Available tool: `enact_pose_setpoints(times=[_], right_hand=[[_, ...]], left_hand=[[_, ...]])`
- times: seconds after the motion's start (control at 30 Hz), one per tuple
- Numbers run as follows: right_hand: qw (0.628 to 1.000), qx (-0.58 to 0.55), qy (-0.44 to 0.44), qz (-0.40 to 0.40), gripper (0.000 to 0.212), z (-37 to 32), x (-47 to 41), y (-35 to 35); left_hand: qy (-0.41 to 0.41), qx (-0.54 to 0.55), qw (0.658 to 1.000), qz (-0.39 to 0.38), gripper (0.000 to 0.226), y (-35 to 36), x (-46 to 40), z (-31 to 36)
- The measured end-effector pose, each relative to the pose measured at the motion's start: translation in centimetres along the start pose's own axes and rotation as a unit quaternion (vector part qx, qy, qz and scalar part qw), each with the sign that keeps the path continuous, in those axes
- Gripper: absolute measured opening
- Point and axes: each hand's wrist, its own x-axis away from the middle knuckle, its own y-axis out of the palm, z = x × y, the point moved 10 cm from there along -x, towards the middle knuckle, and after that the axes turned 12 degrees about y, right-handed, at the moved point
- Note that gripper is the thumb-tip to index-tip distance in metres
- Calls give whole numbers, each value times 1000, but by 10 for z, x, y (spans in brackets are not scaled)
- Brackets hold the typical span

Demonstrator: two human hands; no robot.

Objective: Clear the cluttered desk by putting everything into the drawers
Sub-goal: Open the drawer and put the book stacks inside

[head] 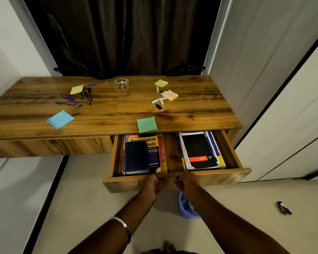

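Two bare hands grip the front panel of an open wooden drawer (176, 178) at six o'clock of the desk's right half. The left hand (151, 184) and right hand (184, 182) sit just beside each other, fingers curled under the panel's lower edge, both clenched on the drawer front.

Inside the drawer, at nine o'clock, a dark notebook (136, 157) lies on a yellow textbook (151, 143). At three o'clock sits a stack of spiral-bound books (200, 150) with a black cover on top.

On the desk (117, 110) much remains: a green sticky pad (146, 124) at the front edge, overhanging the drawer; a blue sticky pad (60, 119) at nine o'clock; blue and black pens (75, 99) at ten o'clock; a glass ashtray (121, 83) at twelve; small white tubes (159, 99) and a yellow pad (170, 95) at one o'clock.

Risks, as judgement: closing now would leave the clutter outside. The overhanging green pad could catch or be knocked off. A further pull might drag the drawer off its runners.
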Motion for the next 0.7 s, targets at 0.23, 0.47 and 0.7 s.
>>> enact_pose_setpoints(times=[0.23,0.47,0.7], right_hand=[[996,42,17,-76,26,-42,21,28],[992,23,17,-122,24,-75,13,47],[993,26,12,-116,18,-108,-10,61]], left_hand=[[28,47,998,12,21,24,-25,26],[35,52,998,14,22,43,-47,51],[31,45,998,29,28,57,-81,72]])
